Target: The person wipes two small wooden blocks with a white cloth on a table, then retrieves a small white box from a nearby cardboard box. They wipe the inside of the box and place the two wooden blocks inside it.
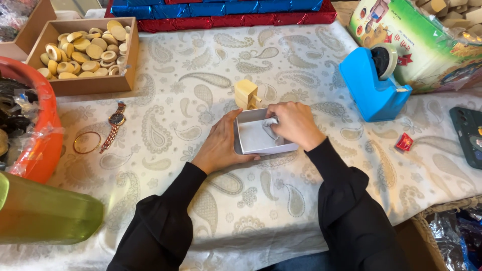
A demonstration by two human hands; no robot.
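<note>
A small white open box (253, 140) lies on the paisley tablecloth (201, 90) in front of me. My left hand (221, 145) rests against the box's left side, fingers flat along its wall. My right hand (295, 123) reaches over the box's right rim, its fingers pinched on a small pale piece of wrapping at the box's inner edge. A small wooden block toy (246, 94) stands just behind the box, untouched.
A blue tape dispenser (374, 80) stands at the right. A cardboard tray of wooden rings (88, 47) sits far left, near a wristwatch (114, 125), a bangle (87, 142) and an orange tub (40, 125). A green bottle (45, 211), a phone (469, 135) and a red wrapper (403, 142) lie around.
</note>
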